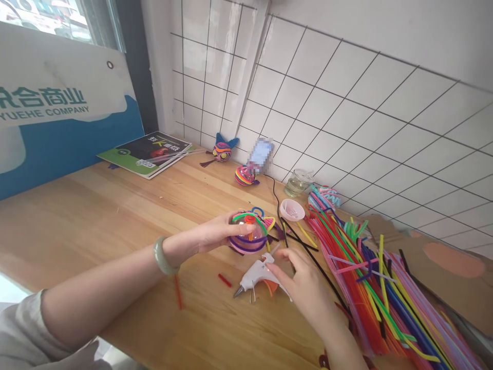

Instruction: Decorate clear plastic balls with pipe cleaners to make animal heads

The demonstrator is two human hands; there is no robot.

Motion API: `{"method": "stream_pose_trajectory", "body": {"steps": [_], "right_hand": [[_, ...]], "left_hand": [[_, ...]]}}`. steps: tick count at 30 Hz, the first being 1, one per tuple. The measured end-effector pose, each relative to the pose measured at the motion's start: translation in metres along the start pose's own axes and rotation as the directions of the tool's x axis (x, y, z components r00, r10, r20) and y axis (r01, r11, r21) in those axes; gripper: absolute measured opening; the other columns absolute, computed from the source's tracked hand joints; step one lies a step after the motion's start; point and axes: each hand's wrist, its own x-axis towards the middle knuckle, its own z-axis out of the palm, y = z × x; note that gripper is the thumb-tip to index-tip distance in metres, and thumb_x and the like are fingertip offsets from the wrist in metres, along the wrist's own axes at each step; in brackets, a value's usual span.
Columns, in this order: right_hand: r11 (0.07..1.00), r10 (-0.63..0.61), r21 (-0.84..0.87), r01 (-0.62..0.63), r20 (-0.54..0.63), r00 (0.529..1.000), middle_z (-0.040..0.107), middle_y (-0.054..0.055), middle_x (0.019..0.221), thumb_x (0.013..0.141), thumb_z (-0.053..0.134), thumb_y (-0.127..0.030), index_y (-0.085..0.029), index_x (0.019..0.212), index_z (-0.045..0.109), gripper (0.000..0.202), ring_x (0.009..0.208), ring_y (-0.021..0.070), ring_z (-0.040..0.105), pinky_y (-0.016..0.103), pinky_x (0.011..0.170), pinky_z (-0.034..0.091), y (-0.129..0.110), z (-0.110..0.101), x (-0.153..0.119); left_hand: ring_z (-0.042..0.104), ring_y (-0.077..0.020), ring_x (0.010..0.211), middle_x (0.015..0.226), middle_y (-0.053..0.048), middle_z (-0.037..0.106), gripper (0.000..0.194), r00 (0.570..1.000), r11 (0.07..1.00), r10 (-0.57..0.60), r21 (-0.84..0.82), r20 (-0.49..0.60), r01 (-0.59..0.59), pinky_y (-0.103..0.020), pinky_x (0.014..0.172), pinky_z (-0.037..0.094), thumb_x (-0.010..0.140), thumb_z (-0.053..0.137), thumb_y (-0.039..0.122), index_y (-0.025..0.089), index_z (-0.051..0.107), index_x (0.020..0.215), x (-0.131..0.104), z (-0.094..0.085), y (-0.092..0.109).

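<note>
Head view: the left hand (215, 232) holds a clear, fuzzy-trimmed ball (259, 245) mid-frame.
Its fingers are closed round the ball. Just below, the right hand (302, 277) has bent, part-open fingers by the white glue gun (252, 275); I cannot tell if they touch. It looks like a sticking step. The next move seems to need a still ball and careful fingers.

Ball (259, 240): green + purple bands, pink underside, red-orange coil. Glue gun (254, 275): white, orange trigger. Bangle (160, 257): pale green. Pipe cleaners (360, 288): red, yellow, blue, green, pink, black. Booklet (148, 151): black/green. Wall (327, 97): white, black grid. Table (96, 205): light brown, wood grain.
</note>
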Motion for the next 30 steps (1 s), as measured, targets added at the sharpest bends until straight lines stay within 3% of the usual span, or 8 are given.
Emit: {"method": "stream_pose_trajectory", "body": {"steps": [3, 5, 10, 19, 30], "right_hand": [[0.997, -0.055, 0.046, 0.064, -0.175, 0.983, 0.067, 0.010, 0.108, 0.087, 0.061, -0.046, -0.020, 0.107, 0.058, 0.032, 0.104, 0.0254, 0.064, 0.043, 0.090, 0.051, -0.016, 0.004, -0.001], [0.991, -0.092, 0.072, 0.110, -0.214, 0.972, 0.066, 0.011, 0.114, 0.088, 0.062, -0.045, -0.020, 0.114, 0.055, 0.037, 0.108, 0.0252, 0.063, 0.044, 0.093, 0.052, -0.024, 0.008, -0.002], [0.987, -0.089, 0.115, 0.115, -0.206, 0.974, 0.064, 0.014, 0.121, 0.088, 0.063, -0.041, -0.020, 0.125, 0.052, 0.044, 0.110, 0.0264, 0.064, 0.045, 0.092, 0.054, -0.031, 0.018, -0.002], [0.992, -0.084, 0.069, 0.105, -0.267, 0.960, 0.066, 0.015, 0.118, 0.089, 0.061, -0.042, -0.018, 0.123, 0.053, 0.042, 0.106, 0.0272, 0.066, 0.046, 0.090, 0.055, -0.031, 0.026, -0.004], [0.994, -0.074, 0.056, 0.094, -0.278, 0.958, 0.067, 0.015, 0.115, 0.091, 0.059, -0.044, -0.018, 0.122, 0.053, 0.042, 0.105, 0.0272, 0.066, 0.046, 0.089, 0.056, -0.033, 0.029, -0.005]], "left_hand": [[0.065, -0.0203, 0.103, 0.118, -0.011, 0.069, 0.047, 0.999, 0.999, -0.028, -0.027, 0.026, 0.029, -0.027, 0.089, 0.050, 0.078, 0.075, 0.039, 0.017, 0.065, 0.118, 0.000, 0.004, -0.001], [0.066, -0.0215, 0.101, 0.115, -0.012, 0.070, 0.048, 0.998, 0.998, -0.059, -0.034, 0.037, 0.060, -0.029, 0.087, 0.051, 0.076, 0.076, 0.039, 0.016, 0.066, 0.116, -0.001, 0.006, -0.003], [0.065, -0.0247, 0.107, 0.123, -0.014, 0.066, 0.054, 0.996, 0.994, -0.089, -0.067, 0.030, 0.090, -0.034, 0.089, 0.052, 0.072, 0.080, 0.033, 0.018, 0.062, 0.121, -0.001, 0.009, -0.008], [0.067, -0.0208, 0.096, 0.108, -0.009, 0.071, 0.048, 0.996, 0.992, -0.084, -0.098, -0.011, 0.083, -0.030, 0.082, 0.054, 0.070, 0.082, 0.034, 0.018, 0.066, 0.112, 0.000, 0.014, -0.013], [0.067, -0.0201, 0.094, 0.107, -0.009, 0.071, 0.044, 0.998, 0.999, -0.034, -0.032, -0.060, 0.032, -0.028, 0.081, 0.052, 0.074, 0.078, 0.039, 0.016, 0.067, 0.110, 0.003, 0.016, -0.022]]}}
